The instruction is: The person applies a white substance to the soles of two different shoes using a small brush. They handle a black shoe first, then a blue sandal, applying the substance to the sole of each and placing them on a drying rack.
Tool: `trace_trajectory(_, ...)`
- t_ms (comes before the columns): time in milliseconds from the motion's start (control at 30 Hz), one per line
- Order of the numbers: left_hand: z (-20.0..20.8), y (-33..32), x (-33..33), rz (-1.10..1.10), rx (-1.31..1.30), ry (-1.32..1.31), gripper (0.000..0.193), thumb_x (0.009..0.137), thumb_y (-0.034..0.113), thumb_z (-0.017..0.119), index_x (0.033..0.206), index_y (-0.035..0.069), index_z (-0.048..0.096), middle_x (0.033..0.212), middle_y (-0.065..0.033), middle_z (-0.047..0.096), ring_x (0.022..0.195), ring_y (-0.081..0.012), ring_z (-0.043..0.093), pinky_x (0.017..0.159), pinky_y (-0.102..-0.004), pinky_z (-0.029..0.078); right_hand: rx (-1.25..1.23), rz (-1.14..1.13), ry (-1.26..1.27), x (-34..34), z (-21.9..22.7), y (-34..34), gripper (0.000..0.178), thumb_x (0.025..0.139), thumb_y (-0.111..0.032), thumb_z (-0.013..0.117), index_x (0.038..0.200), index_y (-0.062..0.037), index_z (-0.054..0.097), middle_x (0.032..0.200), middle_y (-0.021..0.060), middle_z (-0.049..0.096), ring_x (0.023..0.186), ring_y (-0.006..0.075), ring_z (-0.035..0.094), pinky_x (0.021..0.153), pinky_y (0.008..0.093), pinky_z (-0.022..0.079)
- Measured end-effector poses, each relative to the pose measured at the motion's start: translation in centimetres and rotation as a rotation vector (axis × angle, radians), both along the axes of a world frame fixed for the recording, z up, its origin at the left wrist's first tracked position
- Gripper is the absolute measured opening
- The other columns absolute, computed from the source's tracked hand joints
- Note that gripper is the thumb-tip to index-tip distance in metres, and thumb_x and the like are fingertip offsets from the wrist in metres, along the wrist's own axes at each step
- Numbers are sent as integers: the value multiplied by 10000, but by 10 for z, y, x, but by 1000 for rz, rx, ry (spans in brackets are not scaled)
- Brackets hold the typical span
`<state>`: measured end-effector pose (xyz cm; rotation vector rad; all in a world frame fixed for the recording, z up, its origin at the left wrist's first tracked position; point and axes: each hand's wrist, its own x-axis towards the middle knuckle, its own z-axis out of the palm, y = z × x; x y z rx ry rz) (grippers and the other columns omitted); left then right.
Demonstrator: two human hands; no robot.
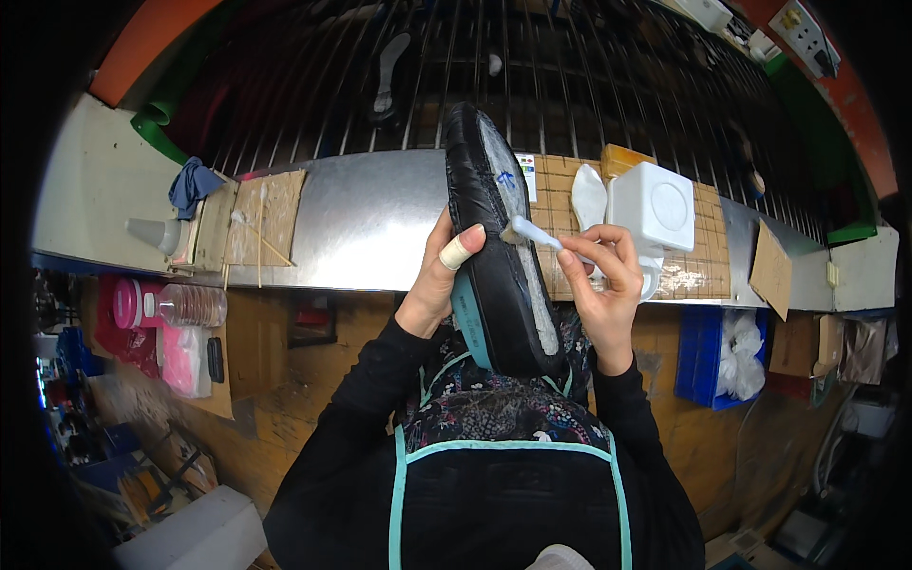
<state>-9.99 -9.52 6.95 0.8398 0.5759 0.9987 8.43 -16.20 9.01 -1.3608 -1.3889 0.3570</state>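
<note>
My left hand (432, 285), its thumb wrapped in a pale bandage, grips a black shoe upper (470, 228) by its left side. The shoe stands tilted lengthwise in front of me, its greyish underside (508, 180) turned to the right and bearing a blue mark. A teal strip (469, 318) shows along its lower left. Between the fingers and thumb of my right hand (606, 290) is a small brush (537, 234) with a pale handle. The brush's bristles touch the underside near its middle.
Behind the shoe, a woven mat (698, 271) bears a white plastic container (654, 204) and a white sole-shaped piece (589, 197). Metal bars (323, 123) run beyond the steel bench (366, 228), with a sole (388, 76) on them. A blue bin (698, 366) hangs at right.
</note>
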Motion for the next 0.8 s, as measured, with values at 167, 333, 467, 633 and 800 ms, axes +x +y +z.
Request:
trace_trajectory(167,4,1,-1,13,-3,10,755,835,420,690,1374,9,358,1216,-146,540,1090,-223,601,922,-337,531,86,-31,-12,-2,5,8,171,793,-64,741,962,-78,753,930,34,583,632,97,518,659,244,400)
trace_trajectory(333,7,7,-3,-13,45,75,814,815,505,669,1380,5,362,1239,-151,533,1111,-233,583,943,-347,515,38,111,-3,5,7,12,173,795,-58,736,964,-86,760,896,32,589,655,98,533,625,238,407)
trace_trajectory(467,7,13,-2,-17,38,19,741,828,431,686,1359,9,387,1191,-133,553,1054,-205,613,899,-319,537,-54,212,49,16,4,4,172,799,-46,727,966,-75,758,857,33,596,699,93,544,566,224,416)
trace_trajectory(633,8,17,-2,30,28,32,717,834,430,684,1350,16,405,1195,-130,553,1055,-196,606,908,-317,525,-58,270,69,23,-2,-7,162,809,-48,720,967,-52,753,844,29,598,721,89,543,539,213,413)
trace_trajectory(800,10,22,-1,29,30,51,696,833,424,684,1326,4,430,1174,-133,563,1043,-196,611,896,-314,529,-83,311,60,30,-5,-18,159,813,-48,725,969,-34,748,849,31,598,691,85,538,533,209,408)
